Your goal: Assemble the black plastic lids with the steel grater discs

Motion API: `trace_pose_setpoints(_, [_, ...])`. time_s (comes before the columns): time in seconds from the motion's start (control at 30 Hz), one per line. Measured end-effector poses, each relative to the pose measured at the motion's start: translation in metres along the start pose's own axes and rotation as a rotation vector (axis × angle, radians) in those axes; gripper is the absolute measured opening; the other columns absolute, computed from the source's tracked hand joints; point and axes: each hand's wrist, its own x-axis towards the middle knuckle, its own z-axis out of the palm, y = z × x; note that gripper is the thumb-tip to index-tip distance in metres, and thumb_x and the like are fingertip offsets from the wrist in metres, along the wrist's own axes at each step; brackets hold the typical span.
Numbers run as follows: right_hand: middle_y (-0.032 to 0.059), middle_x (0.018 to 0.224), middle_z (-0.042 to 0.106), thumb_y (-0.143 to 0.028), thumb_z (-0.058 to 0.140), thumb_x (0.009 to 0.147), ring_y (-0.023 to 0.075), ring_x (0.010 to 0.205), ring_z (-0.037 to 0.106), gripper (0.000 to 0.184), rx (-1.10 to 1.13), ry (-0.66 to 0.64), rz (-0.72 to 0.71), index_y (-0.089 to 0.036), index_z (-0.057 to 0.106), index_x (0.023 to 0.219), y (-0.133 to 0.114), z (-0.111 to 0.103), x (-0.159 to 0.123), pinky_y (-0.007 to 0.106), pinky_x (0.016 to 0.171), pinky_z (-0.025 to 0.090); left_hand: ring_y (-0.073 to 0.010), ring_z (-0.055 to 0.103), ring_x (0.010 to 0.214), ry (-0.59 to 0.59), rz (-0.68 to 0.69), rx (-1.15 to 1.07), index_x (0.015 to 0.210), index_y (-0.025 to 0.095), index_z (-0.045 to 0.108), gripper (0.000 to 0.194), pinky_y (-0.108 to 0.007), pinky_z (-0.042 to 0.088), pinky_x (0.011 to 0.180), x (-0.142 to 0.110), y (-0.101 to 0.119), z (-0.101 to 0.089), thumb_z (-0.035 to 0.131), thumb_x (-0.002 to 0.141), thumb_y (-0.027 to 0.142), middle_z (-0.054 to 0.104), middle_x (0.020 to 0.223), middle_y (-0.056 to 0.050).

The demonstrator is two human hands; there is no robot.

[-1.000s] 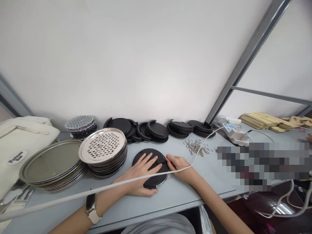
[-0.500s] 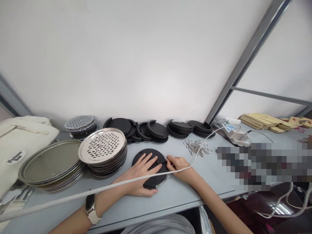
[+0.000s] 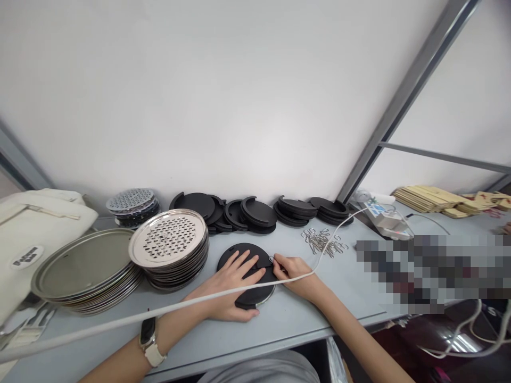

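My left hand lies flat with spread fingers on a round black disc, pressing it to the table. A raised black rim piece shows under the fingers, and a thin pale edge peeks out below the disc. At the disc's right edge, my right hand pinches a small metal hook between thumb and forefinger. Most of that hook is hidden by the fingertips. Beyond the right hand lies a loose pile of bent metal hooks.
Grater plates are stacked on the left, beside a stack of larger round plates. Black discs with rims line the wall. A white cable crosses in front of both arms. Flat yellowish pieces lie far right.
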Motion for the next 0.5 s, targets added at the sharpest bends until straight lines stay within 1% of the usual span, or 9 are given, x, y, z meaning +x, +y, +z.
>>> trace_pose_setpoints(0.23, [-0.0024,0.054,0.048,-0.023,0.036,0.091,0.0123,0.046,0.041,0.022,0.015,-0.015,0.009,-0.021,0.049,0.074,-0.0011,-0.0008,0.0005,0.025,0.052,0.024,-0.0379,0.014,0.139,0.002,0.001,0.000,0.145,0.019,0.029,0.084,-0.055,0.016,0.111,0.0001,-0.0002,0.0004,0.066,0.073,0.043,0.023,0.152,-0.014])
trace_pose_setpoints(0.5, [-0.0027,0.055,0.048,-0.022,0.035,0.092,0.0122,0.047,0.041,0.022,0.021,-0.024,0.007,-0.021,0.049,0.075,0.0003,-0.0004,0.0005,0.025,0.052,0.024,-0.0371,0.014,0.139,-0.027,-0.015,0.022,0.145,0.018,0.030,0.085,-0.054,0.015,0.112,0.0003,0.0011,-0.0009,0.066,0.073,0.045,0.025,0.151,-0.015])
